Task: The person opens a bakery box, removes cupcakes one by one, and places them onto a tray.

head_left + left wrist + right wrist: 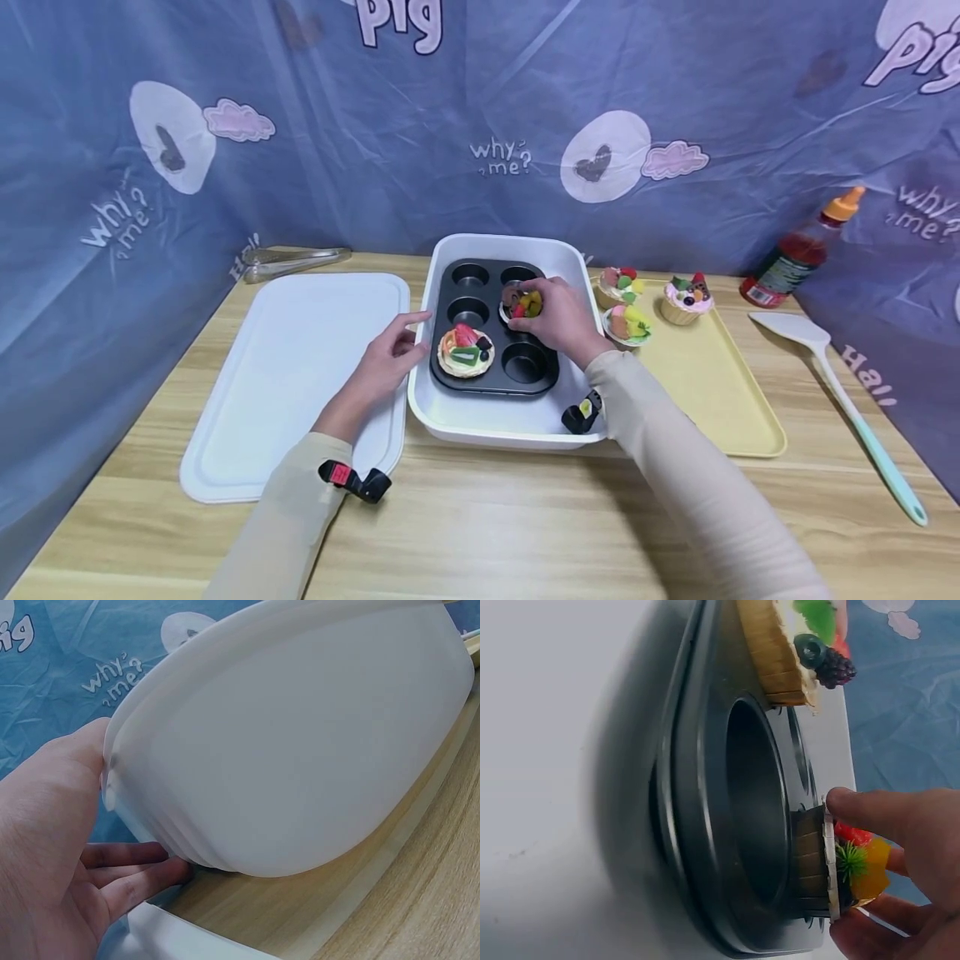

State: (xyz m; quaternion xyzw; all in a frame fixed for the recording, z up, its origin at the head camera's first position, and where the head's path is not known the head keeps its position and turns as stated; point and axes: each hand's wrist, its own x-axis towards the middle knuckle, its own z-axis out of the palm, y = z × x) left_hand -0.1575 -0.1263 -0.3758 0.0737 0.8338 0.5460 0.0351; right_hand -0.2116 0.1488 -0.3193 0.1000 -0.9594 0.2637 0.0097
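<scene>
My right hand point(558, 321) pinches a fruit-topped cupcake point(522, 305) by its rim, over the middle right cup of the dark muffin tin point(495, 385); in the right wrist view the cupcake point(814, 859) sits partly in the cup, thumb and fingers on its edge. Another cupcake point(466, 351) with strawberry and kiwi stands in the front left cup. The tin lies inside a white basin point(495, 423). At the basin's left side is my left hand point(382, 363), its thumb and fingers against the wall; in the left wrist view the thumb touches the rim and the fingers lie lower along the outside.
A white tray point(292, 375) lies on the left, with metal tongs point(296, 262) behind it. On the right, a yellow tray point(705, 392) bears several cupcakes, one being pink-frosted point(686, 302). Farther right are a sauce bottle point(795, 254) and a spatula point(855, 400).
</scene>
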